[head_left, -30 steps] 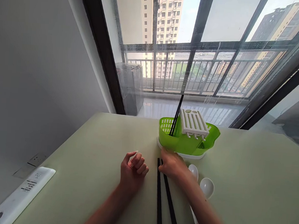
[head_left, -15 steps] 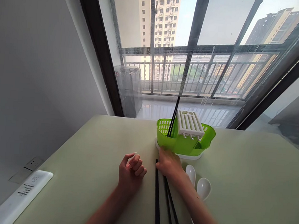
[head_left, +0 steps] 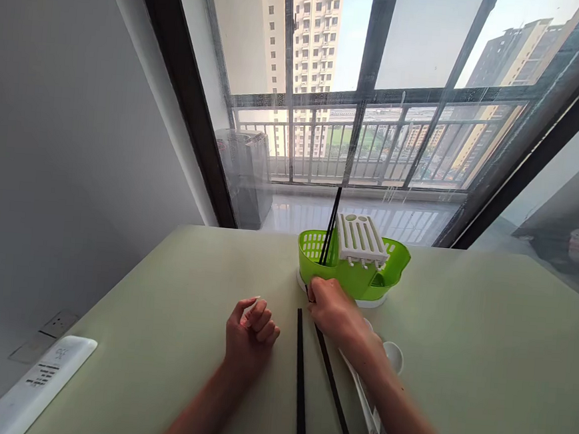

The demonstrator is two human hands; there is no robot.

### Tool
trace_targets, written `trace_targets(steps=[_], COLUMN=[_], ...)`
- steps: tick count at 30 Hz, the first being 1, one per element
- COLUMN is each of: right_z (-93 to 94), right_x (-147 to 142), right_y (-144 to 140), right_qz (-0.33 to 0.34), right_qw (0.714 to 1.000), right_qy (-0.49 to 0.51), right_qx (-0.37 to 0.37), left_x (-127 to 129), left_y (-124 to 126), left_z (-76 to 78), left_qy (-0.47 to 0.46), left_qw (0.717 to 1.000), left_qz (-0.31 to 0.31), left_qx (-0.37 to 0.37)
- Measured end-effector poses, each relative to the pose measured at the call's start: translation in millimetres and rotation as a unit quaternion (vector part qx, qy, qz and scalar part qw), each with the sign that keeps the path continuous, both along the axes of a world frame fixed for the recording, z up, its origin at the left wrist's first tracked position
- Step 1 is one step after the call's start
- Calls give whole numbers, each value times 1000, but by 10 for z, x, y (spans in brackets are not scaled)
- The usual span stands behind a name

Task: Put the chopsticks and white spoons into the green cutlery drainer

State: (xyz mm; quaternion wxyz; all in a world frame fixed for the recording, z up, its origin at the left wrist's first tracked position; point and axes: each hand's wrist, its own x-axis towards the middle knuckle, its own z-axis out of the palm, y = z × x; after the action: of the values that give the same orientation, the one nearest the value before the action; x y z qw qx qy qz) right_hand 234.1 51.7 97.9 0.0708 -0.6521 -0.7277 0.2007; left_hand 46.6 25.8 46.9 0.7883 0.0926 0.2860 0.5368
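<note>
My right hand [head_left: 333, 311] is closed over the far tip of a black chopstick [head_left: 334, 394], which slants back along my forearm. The hand is right in front of the green cutlery caddy [head_left: 359, 281] and almost touches its white base. A second black chopstick [head_left: 299, 385] lies flat on the table between my hands. My left hand [head_left: 250, 332] rests on the table as a loose fist with nothing in it. Two black chopsticks [head_left: 329, 228] stand in the caddy's left compartment, beside a white slotted insert [head_left: 360, 239].
A white spoon [head_left: 395, 356] and white handles [head_left: 371, 424] lie partly hidden under my right forearm. A white remote-like device [head_left: 30, 384] sits at the pale green table's [head_left: 483, 366] left edge, near a wall socket [head_left: 55, 324]. A large window stands behind the table.
My right hand has moved forward to the caddy's base, taking one chopstick's tip with it, so the two chopsticks now splay apart. My left hand has stayed curled in place.
</note>
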Motion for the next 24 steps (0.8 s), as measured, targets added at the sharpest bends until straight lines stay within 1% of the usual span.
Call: trace_targets(steps=[4, 9, 11, 13, 15, 18, 21, 22, 24], right_z=[201, 548, 675, 772, 838, 896, 931, 939, 950], right_x=[82, 102, 92, 86, 85, 85, 72, 63, 42], right_y=[-86, -274, -351, -416, -466, -518, -546, -550, -553], right_qz=[-5, -39, -53, -63, -65, -68, -73, -75, -81], right_qw=[999, 990, 985, 979, 971, 951, 929, 922, 908], right_qy=[23, 76, 91, 109, 141, 197, 238, 250, 277], right_qx=[38, 110, 135, 159, 182, 227, 274, 285, 303], left_x=[0, 1, 7, 25, 60, 142, 232, 256, 292], left_y=[0, 10, 12, 3, -26, -91, -144, -154, -161], left_z=[0, -10, -18, -28, -34, -30, -38, -51, -94], left_qy=[4, 18, 39, 73, 102, 134, 174, 178, 146], left_qw=[1000, 1000, 999, 994, 987, 977, 956, 953, 966], left_qz=[3, 2, -6, -25, -48, -80, -112, -119, -116], left_qx=[-2, 11, 35, 77, 111, 148, 206, 213, 179])
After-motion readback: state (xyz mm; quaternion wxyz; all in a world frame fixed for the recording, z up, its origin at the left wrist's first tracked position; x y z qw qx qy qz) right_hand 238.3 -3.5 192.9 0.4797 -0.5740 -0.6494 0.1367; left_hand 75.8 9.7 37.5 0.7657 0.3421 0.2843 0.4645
